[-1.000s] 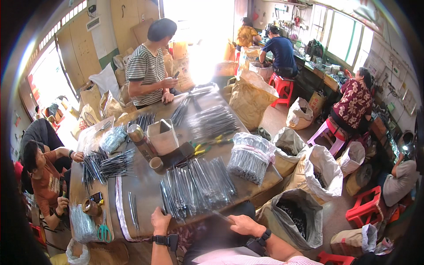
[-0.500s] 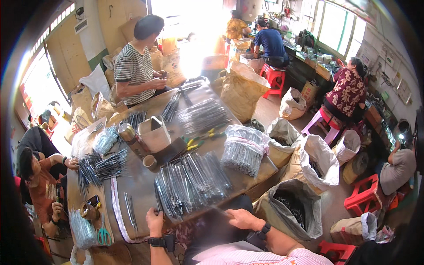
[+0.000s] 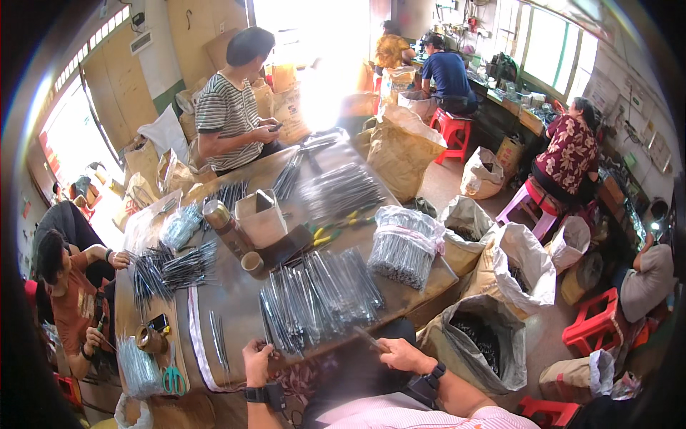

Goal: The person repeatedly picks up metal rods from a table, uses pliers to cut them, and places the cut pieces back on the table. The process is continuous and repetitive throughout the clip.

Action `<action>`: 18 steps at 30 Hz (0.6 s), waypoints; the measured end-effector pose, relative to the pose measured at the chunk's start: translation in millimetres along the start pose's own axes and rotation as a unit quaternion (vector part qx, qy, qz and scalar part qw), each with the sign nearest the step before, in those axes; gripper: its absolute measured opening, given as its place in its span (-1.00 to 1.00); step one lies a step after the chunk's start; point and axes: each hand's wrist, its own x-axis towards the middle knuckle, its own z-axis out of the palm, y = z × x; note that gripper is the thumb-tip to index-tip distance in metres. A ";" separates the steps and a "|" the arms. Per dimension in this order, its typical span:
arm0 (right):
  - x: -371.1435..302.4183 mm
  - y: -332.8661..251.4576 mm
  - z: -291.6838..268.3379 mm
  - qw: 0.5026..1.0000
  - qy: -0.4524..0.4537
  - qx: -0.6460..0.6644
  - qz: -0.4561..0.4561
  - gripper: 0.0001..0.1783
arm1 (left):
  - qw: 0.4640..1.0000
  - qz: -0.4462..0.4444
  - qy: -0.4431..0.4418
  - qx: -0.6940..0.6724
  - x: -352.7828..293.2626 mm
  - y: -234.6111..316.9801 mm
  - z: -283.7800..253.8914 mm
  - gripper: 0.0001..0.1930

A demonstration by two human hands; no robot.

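Observation:
A broad row of thin, dark metal-looking strips (image 3: 321,297) lies along the near side of the table, in front of me. My left hand (image 3: 258,360) is at the table's near edge by the row's left end, with fingers pinched together; what sits between them is too small to make out. To the right, my right hand (image 3: 401,355) is closed around a thin grey flat piece (image 3: 366,337) pointing toward the row. A few loose strips (image 3: 218,339) lie left of my left hand. Beyond the row's right end stands a thick bundle of strips (image 3: 406,247) tied with a pale band.
A box (image 3: 259,218), a flask (image 3: 223,220), a cup (image 3: 251,263) and yellow-handled pliers (image 3: 321,238) sit mid-table. Teal scissors (image 3: 173,379) lie left. Open sacks (image 3: 475,343) crowd the right side. Co-workers sit at left (image 3: 71,286) and across the table (image 3: 227,107).
The whole view has shifted slightly, so the scene sits a little farther right. Both of my hands stay nearly in place. The co-worker across the table now holds a small dark object higher.

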 end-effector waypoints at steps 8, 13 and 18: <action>-8.2 9.8 -20.7 0.938 0.019 0.330 0.102 -0.80 | 0.992 0.003 0.004 -0.127 -21.5 26.5 16.5 -0.81; -8.0 29.2 -46.1 0.842 0.063 0.535 0.013 -0.67 | 0.984 -0.035 -0.021 -0.174 -33.3 47.7 41.1 -0.84; -14.4 35.2 -74.1 0.733 0.100 0.671 -0.057 -0.55 | 0.973 -0.063 -0.091 -0.202 -47.9 58.6 69.8 -0.82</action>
